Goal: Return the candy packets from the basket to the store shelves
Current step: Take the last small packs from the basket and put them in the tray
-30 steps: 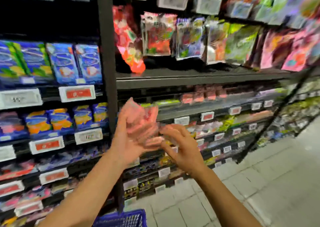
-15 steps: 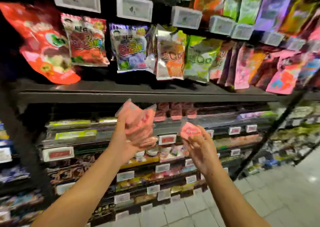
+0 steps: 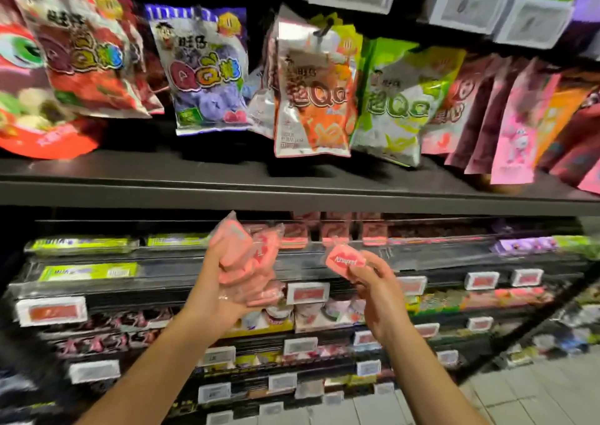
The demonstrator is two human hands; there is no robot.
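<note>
Holding a bunch of pink candy packets (image 3: 250,262), the left hand (image 3: 224,291) sits at about 9 o'clock of the scene's middle, fingers curled round the stack. Just beside it, at 3 o'clock, the right hand (image 3: 373,288) pinches a single pink packet (image 3: 344,260) between thumb and fingertips, printed face up. A second ago both hands were together over the stack, the right one working a packet loose; now that packet is clear of the bunch and the two hands are apart. The view has also closed in on the shelves, and the blue basket seen low in the frame back then is out of sight.

Beyond the hands, toward 12 o'clock, a row of matching pink packets (image 3: 334,229) stands on the tiered shelf (image 3: 422,255) under the dark shelf board (image 3: 292,194); hanging gummy bags (image 3: 311,90) fill the level above. So one packet is separated and ready, and its likely home is that pink row straight ahead of the right hand. The rest in the left hand still wait to be shelved.
</note>
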